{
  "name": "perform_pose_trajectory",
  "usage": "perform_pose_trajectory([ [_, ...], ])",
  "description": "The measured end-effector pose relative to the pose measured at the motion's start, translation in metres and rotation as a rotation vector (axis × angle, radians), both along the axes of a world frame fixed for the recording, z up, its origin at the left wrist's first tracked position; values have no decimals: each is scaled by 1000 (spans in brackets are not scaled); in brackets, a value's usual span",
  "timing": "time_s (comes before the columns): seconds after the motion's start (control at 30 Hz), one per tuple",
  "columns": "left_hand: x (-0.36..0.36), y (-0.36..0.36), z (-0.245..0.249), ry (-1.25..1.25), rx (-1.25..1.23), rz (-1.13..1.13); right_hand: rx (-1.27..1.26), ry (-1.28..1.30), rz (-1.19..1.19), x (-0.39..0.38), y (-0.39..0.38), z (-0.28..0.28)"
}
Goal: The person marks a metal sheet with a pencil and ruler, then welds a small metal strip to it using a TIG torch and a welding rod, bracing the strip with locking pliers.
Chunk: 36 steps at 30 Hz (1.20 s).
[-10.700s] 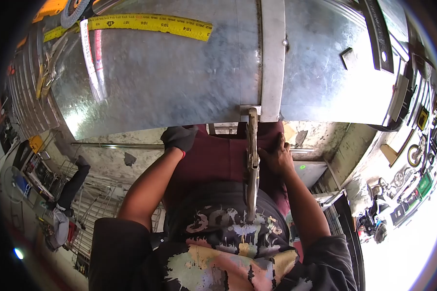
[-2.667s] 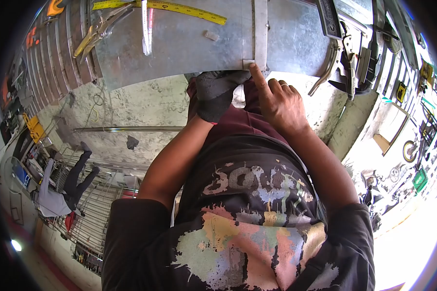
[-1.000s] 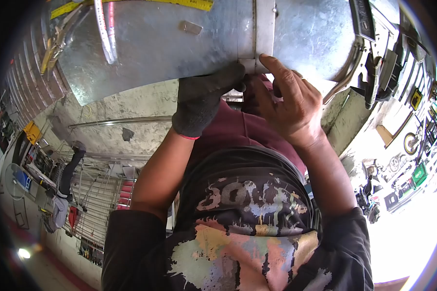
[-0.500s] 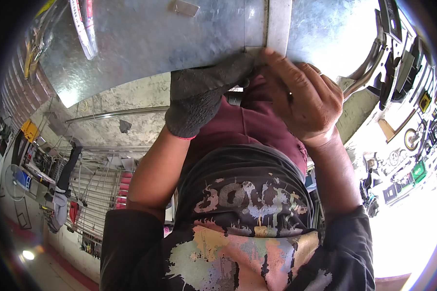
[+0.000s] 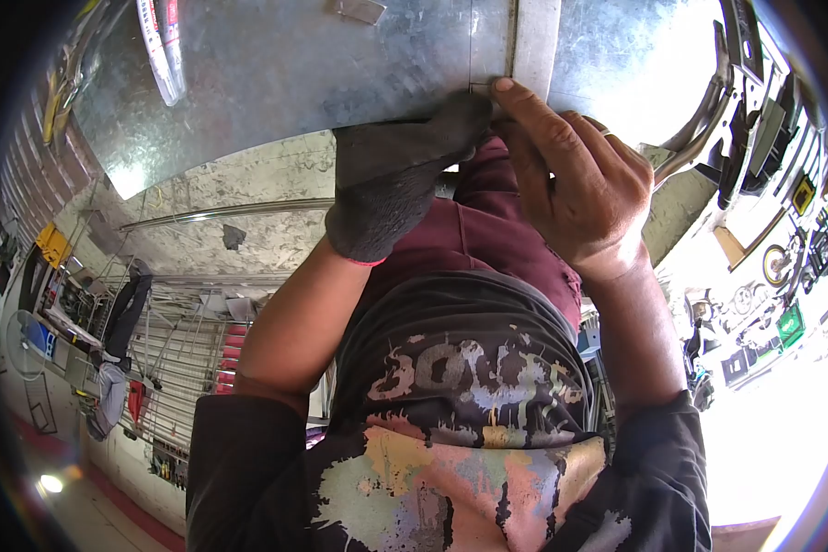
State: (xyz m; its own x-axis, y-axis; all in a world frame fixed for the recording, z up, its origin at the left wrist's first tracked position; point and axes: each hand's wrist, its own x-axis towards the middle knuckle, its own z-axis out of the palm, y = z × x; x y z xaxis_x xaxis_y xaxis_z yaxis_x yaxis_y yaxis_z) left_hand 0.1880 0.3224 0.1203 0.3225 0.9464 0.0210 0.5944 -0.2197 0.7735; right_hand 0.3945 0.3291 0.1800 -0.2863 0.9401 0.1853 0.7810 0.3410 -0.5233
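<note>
Galvanized sheet (image 5: 294,64) lies ahead, its seam strip (image 5: 535,46) running away from me. At the strip's near end my right hand (image 5: 579,184) pinches it; my gloved left hand (image 5: 395,179) touches just left, grasp unclear.

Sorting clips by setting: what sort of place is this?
Probably a sheet-metal workshop: a large galvanized sheet on the bench, locking pliers beside it, and ribbed metal sheeting at the left.

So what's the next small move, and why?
Probably press the right hand index fingertip down on the seam strip end: it rests there at the galvanized sheet edge, with the gloved left hand gripping that edge alongside.
</note>
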Motion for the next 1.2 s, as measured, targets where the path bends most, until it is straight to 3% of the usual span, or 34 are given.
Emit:
perform_pose_trajectory([
  [0.1, -1, 7, 14, 131, -15, -96, 4, 67, -14, 0, 1, 0],
  [0.23, -5, 5, 8, -130, -60, -45, -43, 262, -147, 7, -12, 0],
  [0.3, 0, 4, 13, -185, -268, 50, -84, 262, -210, 12, -20, 7],
  [0.37, 3, 7, 18, -58, -191, 10, -111, 214, -270, 13, -25, 12],
  [0.4, 4, 12, 18, 92, -4, -75, -151, 166, -231, 17, -26, 12],
  [0.43, 4, 15, 18, 241, 183, -157, -36, 159, -149, 19, -24, 4],
  [0.53, 0, 5, 12, -168, -98, -19, -79, 61, -17, 15, -27, 5],
  [0.63, 3, 14, 28, 162, -45, -123, -97, 18, 4, 2, -29, 1],
  [0.73, 3, 18, 29, 57, -63, -117, -71, -1, -23, -7, -33, -4],
  [0.93, 5, 17, 32, 102, -98, -121, -61, -23, -54, -10, -38, -5],
  [1.0, 1, 15, 16, 16, 22, -111, -132, -30, -37, -10, -35, 1],
  [1.07, -1, 7, 10, -153, -22, -52, -207, -25, -23, -3, -33, 18],
  [1.2, 2, -2, 6, -441, -377, 137, -61, 73, -98, 24, -48, 31],
])
